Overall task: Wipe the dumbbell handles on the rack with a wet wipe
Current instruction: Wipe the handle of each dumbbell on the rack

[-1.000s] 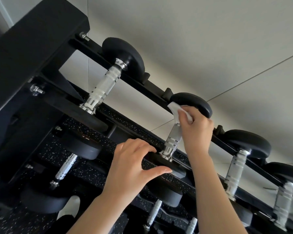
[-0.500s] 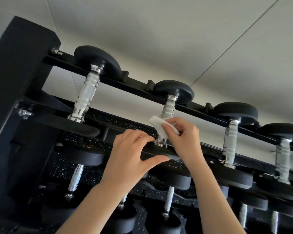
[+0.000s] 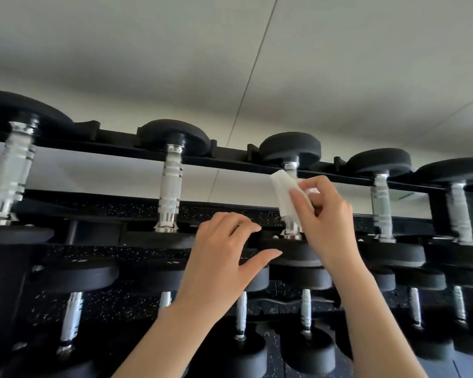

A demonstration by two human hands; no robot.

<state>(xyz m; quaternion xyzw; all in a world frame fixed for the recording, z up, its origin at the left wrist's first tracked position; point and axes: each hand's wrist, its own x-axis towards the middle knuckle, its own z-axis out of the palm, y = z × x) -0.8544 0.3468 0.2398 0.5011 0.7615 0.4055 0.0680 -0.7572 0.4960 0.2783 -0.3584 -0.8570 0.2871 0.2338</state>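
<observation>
Chrome neighbouring handles (image 3: 171, 190) flank the third dumbbell handle (image 3: 292, 230), whose long axis runs front to back across the rack (image 3: 230, 159). Right hand (image 3: 322, 211) grip pinches the wet wipe (image 3: 283, 190) around it, hiding its middle. Left hand (image 3: 221, 257) rests relaxed on the near dumbbell head.

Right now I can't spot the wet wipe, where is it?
In the head view, right of centre: the right hand pinches the wet wipe against the third top-row dumbbell handle.
</observation>
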